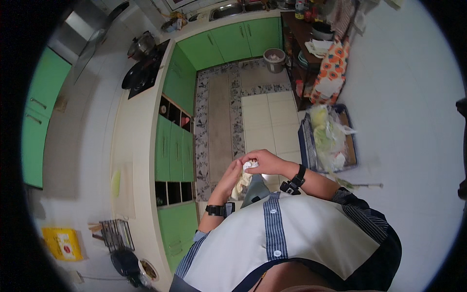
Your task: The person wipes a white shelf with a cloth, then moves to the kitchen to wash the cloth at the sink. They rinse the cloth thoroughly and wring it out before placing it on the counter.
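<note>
In front of my torso, my left hand point(230, 178) and my right hand point(269, 162) meet on a crumpled white and cream piece point(241, 185), which could be cloth or a soft wrapper. My right fingers pinch its white upper end. Its cream lower part hangs along my left palm, and my left fingertips touch the top. Fingers partly cover it, so its full shape is hidden. Both wrists wear black straps. To the left, a long pale-green vegetable point(116, 183) lies on a cutting board point(126, 204) on the counter.
Green cabinets point(177, 149) line the left and far sides. A cooktop point(147, 78) bears a dark pan and a steel pot point(141, 45). Right of me stands a crate point(352, 146) of bagged vegetables, beyond it a brown shelf point(297, 33). A bin point(274, 65) stands on the floor.
</note>
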Motion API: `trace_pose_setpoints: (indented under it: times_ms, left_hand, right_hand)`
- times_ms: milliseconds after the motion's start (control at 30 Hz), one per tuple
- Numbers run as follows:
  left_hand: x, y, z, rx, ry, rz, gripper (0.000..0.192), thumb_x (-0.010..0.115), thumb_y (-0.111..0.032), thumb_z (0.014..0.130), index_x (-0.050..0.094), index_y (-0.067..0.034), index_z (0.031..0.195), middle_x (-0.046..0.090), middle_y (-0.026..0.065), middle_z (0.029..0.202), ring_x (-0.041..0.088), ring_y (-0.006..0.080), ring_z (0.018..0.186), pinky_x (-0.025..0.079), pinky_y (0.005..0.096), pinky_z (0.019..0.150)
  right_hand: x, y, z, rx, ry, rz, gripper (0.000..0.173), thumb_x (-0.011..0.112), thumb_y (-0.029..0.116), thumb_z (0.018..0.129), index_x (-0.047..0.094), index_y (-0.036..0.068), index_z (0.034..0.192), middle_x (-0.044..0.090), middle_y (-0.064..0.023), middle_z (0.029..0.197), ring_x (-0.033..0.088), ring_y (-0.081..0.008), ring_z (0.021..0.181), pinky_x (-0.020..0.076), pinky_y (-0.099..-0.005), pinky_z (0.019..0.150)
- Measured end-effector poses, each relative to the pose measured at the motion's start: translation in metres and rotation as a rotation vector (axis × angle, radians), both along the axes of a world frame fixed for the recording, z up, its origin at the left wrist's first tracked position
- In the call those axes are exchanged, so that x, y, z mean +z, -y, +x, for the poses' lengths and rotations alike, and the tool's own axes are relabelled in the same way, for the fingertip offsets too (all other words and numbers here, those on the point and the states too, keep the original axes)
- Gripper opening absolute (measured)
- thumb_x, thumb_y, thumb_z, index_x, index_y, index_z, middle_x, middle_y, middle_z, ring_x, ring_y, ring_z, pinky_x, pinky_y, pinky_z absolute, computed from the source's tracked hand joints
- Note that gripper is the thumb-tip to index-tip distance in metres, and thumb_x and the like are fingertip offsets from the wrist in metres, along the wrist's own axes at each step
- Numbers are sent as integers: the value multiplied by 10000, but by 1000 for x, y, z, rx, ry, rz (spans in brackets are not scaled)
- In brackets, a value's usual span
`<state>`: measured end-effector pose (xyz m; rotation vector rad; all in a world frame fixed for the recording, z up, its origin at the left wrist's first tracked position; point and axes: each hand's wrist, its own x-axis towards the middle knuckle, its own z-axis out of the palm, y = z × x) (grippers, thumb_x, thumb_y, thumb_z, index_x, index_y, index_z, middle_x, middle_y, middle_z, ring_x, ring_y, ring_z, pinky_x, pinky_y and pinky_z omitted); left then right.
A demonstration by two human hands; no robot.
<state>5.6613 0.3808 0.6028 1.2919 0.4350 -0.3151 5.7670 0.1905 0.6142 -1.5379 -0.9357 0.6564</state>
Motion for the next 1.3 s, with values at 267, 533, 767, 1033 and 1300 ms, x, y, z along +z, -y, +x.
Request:
trace_pose_setpoints:
  times_ms: [267,533,767,1033,1300]
  left_hand:
    - [-5,-155,198,-259,-189,-134,470,639,-150,1001,512,-105,1451,637,58,1297,639,145,1100,554,274,859]
    - [-19,-194,403,-430,-107,-455,547,554,25,942,411,-137,1444,481,43,1400,486,179,1266,406,283,1047]
    - [-65,-302,516,66,-166,-152,586,580,-76,1002,364,-153,1541,607,90,1286,623,175,1042,528,290,888]
    - [-131,-370,555,421,-523,-167,617,606,-304,1027,345,-122,1556,579,120,1377,610,221,1121,539,321,870]
    - [-251,-416,578,300,-765,-417,636,656,-200,979,369,-129,1541,573,119,1377,613,251,1164,556,381,911]
  right_hand:
    - [-39,-40,217,-24,-714,-176,263,668,14,911,658,8,1173,674,-24,1014,625,-109,949,522,-264,871]
    - [-44,-138,373,144,-1026,-103,545,633,231,971,458,65,1460,575,-39,1312,567,-140,1167,478,-311,987]
    - [-143,-148,580,-28,-1068,-143,526,639,318,1011,492,43,1435,599,-105,1311,619,-230,1155,511,-403,995]
    - [-364,-137,740,-581,-896,-853,255,650,297,957,663,62,1056,684,-90,926,664,-224,824,548,-384,707]
    - [-581,-223,740,-68,-441,-716,219,635,262,957,664,46,979,702,-105,821,682,-291,810,562,-458,726]
